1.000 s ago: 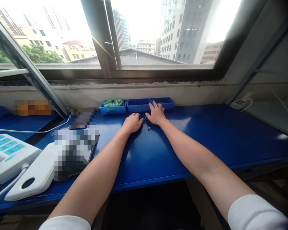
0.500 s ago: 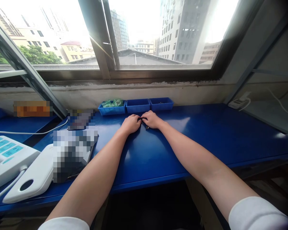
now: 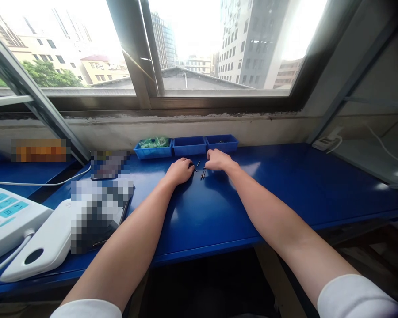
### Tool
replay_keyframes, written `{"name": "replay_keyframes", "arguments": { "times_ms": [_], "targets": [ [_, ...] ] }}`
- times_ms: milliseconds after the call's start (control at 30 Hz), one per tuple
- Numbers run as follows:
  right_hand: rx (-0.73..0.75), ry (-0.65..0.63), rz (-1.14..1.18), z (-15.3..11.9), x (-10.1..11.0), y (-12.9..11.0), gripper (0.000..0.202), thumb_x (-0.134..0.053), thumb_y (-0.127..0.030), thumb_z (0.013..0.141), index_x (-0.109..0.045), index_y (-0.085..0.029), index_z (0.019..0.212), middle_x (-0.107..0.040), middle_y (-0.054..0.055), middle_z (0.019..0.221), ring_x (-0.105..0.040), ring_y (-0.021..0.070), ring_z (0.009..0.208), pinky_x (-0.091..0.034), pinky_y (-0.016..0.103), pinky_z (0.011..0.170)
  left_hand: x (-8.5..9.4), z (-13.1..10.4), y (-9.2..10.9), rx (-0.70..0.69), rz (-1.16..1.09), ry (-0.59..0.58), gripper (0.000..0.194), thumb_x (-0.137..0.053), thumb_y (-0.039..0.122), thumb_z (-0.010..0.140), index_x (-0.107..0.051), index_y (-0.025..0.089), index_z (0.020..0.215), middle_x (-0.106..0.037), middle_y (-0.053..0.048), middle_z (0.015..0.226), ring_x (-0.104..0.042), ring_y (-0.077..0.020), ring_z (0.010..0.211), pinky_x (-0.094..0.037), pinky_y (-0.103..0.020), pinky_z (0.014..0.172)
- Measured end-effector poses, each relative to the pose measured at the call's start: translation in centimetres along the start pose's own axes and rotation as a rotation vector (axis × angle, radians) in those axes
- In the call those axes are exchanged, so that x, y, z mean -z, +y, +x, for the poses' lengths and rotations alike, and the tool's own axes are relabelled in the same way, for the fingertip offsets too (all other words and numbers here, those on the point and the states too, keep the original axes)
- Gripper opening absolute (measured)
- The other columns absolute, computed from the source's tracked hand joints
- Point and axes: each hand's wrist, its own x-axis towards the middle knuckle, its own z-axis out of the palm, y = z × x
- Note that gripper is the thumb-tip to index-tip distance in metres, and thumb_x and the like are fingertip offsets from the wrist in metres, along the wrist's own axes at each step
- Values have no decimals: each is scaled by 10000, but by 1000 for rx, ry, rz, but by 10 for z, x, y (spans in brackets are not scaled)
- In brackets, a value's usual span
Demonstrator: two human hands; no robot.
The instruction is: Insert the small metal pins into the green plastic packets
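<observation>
My left hand (image 3: 181, 171) rests on the blue tabletop with its fingers curled. A small dark object (image 3: 191, 163) shows at its fingertips, too small to make out. Across a narrow gap, my right hand (image 3: 220, 160) has its fingers bent down and drawn together; a small dark tip shows beneath them, but what they hold is hidden. Between the hands, a few small screws (image 3: 203, 175) lie loose on the table, and another single screw (image 3: 198, 163) lies a little farther back.
Against the wall stand three blue bins: the left bin (image 3: 152, 152) has green plastic bags in it, beside a middle bin (image 3: 189, 151) and a right bin (image 3: 230, 147) with small parts. A white power strip (image 3: 16, 221) and a white handled object (image 3: 49, 247) lie at left.
My right hand has moved away from my left hand, to the right and slightly back. The screws between them now show more plainly. My left hand stays almost in place.
</observation>
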Motion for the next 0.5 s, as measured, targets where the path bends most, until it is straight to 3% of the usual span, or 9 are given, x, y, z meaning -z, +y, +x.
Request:
{"name": "replay_keyframes", "arguments": {
  "times_ms": [133, 500],
  "targets": [
    [-19, -134, -47, -2, -2, 0, 344, -620, -268, 639, -643, -185, 972, -649, 137, 1038, -632, 306, 874, -495, 349, 625, 1, 0, 0, 12, 3, -12, 387, -392, 387, 891, -632, 183, 1116, -593, -110, 1206, -558, -265, 1097, -435, -352, 936],
    [83, -92, -52, -1, -11, -4, 181, -625, -215, 684, -670, -213, 860, -684, 112, 950, -645, 281, 829, -492, 334, 630, 0, 0, 1, 10, 2, -10, 380, -396, 385, 889, -634, 189, 1111, -597, -113, 1203, -557, -267, 1097, -433, -358, 941]
  ]
}}
